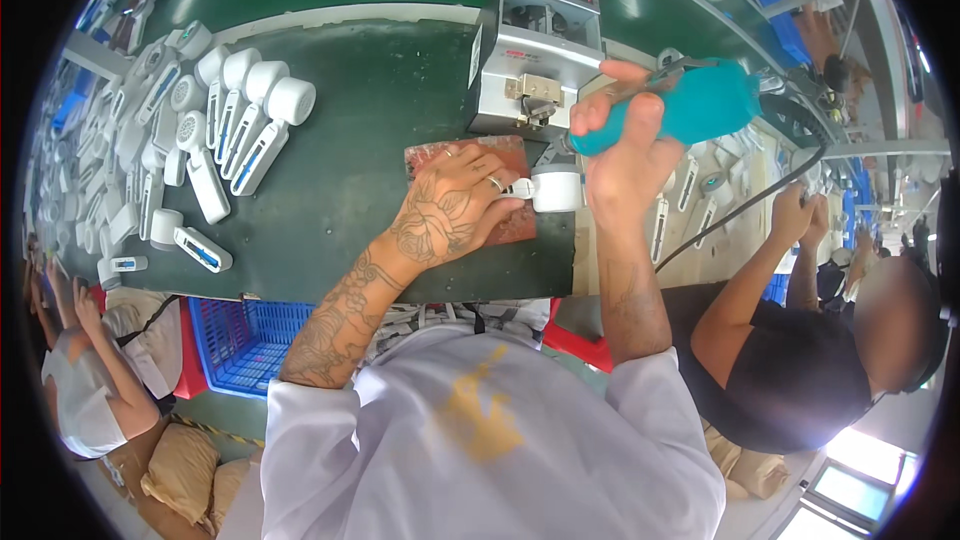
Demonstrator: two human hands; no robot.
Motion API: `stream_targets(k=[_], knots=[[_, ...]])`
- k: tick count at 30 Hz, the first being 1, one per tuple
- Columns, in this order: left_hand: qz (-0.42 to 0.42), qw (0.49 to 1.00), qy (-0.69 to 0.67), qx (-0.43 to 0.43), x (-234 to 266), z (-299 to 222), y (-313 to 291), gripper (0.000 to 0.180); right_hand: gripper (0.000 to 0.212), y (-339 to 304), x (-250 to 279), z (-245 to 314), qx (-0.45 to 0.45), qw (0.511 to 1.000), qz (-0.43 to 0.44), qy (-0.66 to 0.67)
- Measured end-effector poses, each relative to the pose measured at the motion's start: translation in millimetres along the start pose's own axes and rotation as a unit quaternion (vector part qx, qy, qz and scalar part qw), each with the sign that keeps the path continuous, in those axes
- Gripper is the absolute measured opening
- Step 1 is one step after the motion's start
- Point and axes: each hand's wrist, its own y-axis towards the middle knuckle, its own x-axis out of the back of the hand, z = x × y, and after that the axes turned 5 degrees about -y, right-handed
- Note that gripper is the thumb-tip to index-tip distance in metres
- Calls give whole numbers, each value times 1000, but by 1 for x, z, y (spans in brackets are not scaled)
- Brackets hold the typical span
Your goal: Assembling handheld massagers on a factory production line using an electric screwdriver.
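My left hand [455,202] lies over a reddish-brown board [514,230], its fingers closed on the narrow part of a white handheld device [557,191]. The device's round, drum-like head points right, past the board's edge. In my right hand [632,145] is a teal powered screwdriver [705,105], held tilted with its narrow nose down and left. That nose is right above the device's round head; whether it touches, I cannot tell. Behind the board stands a grey box-shaped machine [537,60] with a small metal fitting on its front.
Many white handheld devices [238,130] lie heaped on the dark green table [350,110] at left; more [690,185] lie at right. A dark cable [745,202] crosses the right side. A blue basket [245,335] stands below the table edge. Co-workers sit on both sides.
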Motion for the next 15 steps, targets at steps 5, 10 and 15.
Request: stream_targets(k=[5, 10, 15], knots=[[-6, 999, 47, -9, -5, -1, -2, 25, 67, -2, -1, -1, 26, 999, 33, 15], [8, 998, 61, 12, -5, -3, -4, 28, 64, -21, -2, -4, 22, 996, 56, 68], [6, 998, 59, 7, -6, 0, -4, 30, 59, -34, -5, -6, 12, 990, 67, 120]])
